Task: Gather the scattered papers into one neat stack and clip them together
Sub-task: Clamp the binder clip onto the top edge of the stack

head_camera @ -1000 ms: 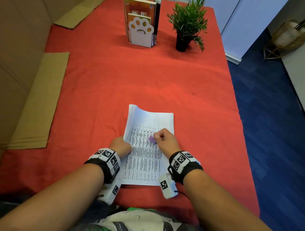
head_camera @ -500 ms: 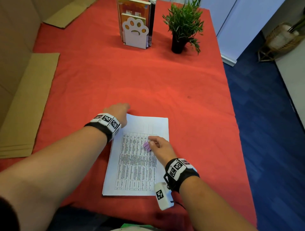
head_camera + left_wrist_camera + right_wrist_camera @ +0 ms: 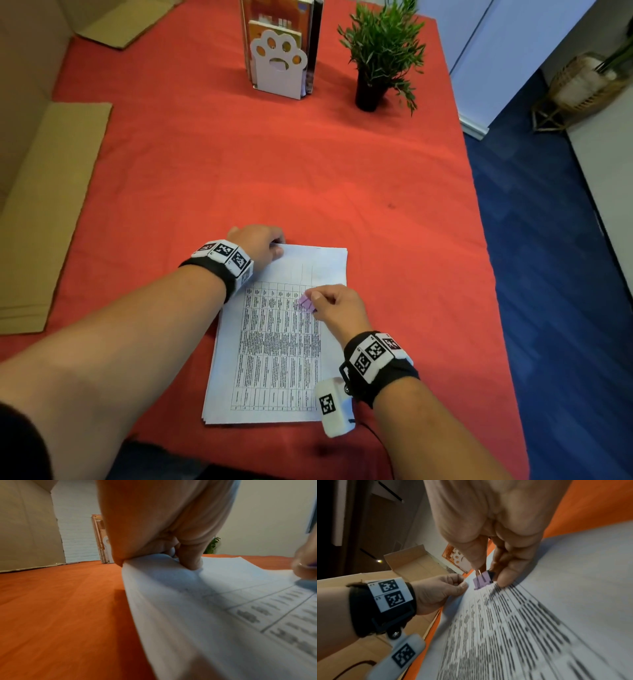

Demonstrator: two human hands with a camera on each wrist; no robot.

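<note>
A stack of white printed papers lies squared on the red tablecloth near the front edge. My left hand grips the stack's far left corner, thumb on top and fingers curled under, lifting that corner a little. My right hand rests on the upper middle of the top sheet and pinches a small purple binder clip by its wire handles; the clip sits just above the paper. The left hand shows beside it in the right wrist view.
At the table's far end stand a white paw-shaped book holder with books and a small potted plant. Flat cardboard sheets lie along the left edge. Blue floor drops off to the right.
My left hand moved from the stack's left side up to its far left corner and took hold of it. The right hand keeps the purple clip on the paper.
</note>
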